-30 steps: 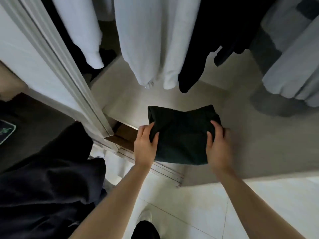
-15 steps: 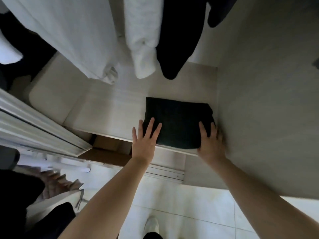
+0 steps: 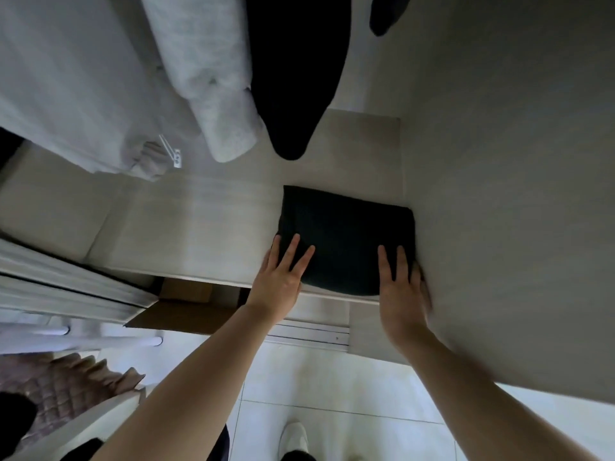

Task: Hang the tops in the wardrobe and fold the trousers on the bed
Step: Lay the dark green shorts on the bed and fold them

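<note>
The folded dark green trousers lie flat on the pale wardrobe shelf, pushed into its right corner against the side wall. My left hand rests with straight, spread fingers on the near left part of the fold. Fingers straight, my right hand lies on the near right edge, squeezed between the trousers and the wall. Above the shelf hang white tops and a black top.
The wardrobe's right side wall stands close to my right arm. A sliding door frame and floor track lie at the left and below. A brown cardboard box sits under the shelf. Bedding shows at bottom left; white floor tiles lie below.
The trousers went from held in both hands to lying on the shelf, then slid right into the corner. My fingers have straightened and now lie flat on the fold.
</note>
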`<state>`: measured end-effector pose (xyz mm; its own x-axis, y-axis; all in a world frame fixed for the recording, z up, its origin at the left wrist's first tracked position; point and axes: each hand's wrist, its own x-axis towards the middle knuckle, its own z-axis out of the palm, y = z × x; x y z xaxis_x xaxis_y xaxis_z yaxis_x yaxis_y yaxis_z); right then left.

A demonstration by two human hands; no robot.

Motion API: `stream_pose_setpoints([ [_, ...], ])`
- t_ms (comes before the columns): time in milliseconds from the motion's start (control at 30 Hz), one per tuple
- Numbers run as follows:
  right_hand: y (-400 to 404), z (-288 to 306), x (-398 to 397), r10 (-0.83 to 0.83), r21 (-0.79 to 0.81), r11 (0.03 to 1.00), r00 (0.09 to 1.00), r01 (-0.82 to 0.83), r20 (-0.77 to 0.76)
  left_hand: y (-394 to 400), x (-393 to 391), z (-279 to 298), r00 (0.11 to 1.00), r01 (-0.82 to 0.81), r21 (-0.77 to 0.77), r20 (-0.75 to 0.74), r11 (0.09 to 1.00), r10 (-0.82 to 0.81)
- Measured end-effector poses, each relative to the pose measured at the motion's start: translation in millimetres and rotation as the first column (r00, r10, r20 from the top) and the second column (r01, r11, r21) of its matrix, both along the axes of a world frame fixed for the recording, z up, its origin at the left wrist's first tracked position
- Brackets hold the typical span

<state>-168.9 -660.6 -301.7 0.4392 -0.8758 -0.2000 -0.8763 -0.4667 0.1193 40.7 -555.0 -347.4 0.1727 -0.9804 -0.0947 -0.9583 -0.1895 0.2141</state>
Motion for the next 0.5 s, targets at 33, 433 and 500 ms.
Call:
stream_pose_setpoints([
  [33, 0, 0, 1, 0.007, 0.01, 1.0, 1.0, -0.007, -0.011, -1, -2, 2, 1.0, -0.016, 0.028, 0.003, 0.999, 0.016],
  [433, 39, 36, 0, 0.149, 0.105, 0.983, 0.989, -0.15, 0.021, 49, -25, 43, 0.978, -0.211, 0.173, 0.03, 0.962, 0.209],
  [500, 59, 45, -6, 0.201, 0.09, 0.973, 0.973, -0.211, 0.11, 67, -38, 53, 0.963, -0.262, 0.134, -0.023, 0.956, 0.267],
])
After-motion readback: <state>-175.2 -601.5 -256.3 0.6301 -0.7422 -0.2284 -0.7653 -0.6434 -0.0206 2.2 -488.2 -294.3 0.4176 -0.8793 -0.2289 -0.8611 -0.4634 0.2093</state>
